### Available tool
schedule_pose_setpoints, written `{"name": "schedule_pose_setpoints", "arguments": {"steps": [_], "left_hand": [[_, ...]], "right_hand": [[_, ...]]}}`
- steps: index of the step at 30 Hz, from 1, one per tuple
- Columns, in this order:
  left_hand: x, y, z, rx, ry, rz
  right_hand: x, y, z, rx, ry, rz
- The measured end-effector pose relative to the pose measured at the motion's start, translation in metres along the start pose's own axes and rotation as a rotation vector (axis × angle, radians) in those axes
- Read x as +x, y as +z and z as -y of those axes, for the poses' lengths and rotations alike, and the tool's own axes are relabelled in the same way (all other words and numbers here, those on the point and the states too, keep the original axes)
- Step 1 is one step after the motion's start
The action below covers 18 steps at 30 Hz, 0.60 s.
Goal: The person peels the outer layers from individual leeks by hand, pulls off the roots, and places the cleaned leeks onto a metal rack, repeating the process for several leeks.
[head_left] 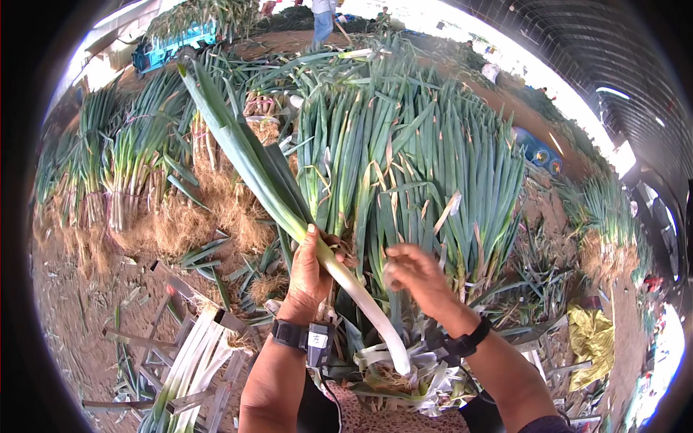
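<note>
Leek stalk [375,315] is in the left hand [309,270], clamped around the stem where white turns to green, thumb along the upper side. Stalk slants across the middle of the scene: leaf end far left, white end near and right of the grip. Brownish loose leaf [345,254] sits at the grip. Right hand [422,278] is to the right, off the stalk, fingers curled; blurred at the tips, so can't tell if they're together, apart or pinching a scrap. Step in hand, my read: stripping outer leaf off this one stalk. White end looks clean, no root tuft visible, so probably well along. Next move calls for left to keep the stem steady without bruising it, and right to take hold of the brownish leaf and pull it clear; main risk is tearing good green leaf. Just beyond the hands: dense stand of leeks [426,173], leaves up. Near, below the white end: pale peelings [433,386]. Near left: metal rack [153,375] with white-stemmed leeks [193,353] lying in it. Far left: tied bundles [123,191], roots down. Right: yellow sack [592,343]. Far: blue vehicle [167,52] piled with leaves.
</note>
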<state>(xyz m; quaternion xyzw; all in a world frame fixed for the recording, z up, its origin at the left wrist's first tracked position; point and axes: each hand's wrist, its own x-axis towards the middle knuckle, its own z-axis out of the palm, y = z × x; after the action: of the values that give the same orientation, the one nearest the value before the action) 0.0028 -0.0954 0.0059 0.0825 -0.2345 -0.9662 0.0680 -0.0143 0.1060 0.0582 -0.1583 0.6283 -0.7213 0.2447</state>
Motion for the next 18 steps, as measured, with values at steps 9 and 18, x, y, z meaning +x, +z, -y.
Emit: {"name": "schedule_pose_setpoints", "arguments": {"steps": [9, 18], "left_hand": [[-0.003, 0.001, 0.019, 0.074, -0.036, 0.034], [-0.005, 0.001, 0.019, 0.0, -0.068, 0.15]], "right_hand": [[0.015, 0.026, -0.011, -0.9, -0.067, -0.005], [0.018, 0.026, -0.019, -1.089, -0.099, -0.043]]}}
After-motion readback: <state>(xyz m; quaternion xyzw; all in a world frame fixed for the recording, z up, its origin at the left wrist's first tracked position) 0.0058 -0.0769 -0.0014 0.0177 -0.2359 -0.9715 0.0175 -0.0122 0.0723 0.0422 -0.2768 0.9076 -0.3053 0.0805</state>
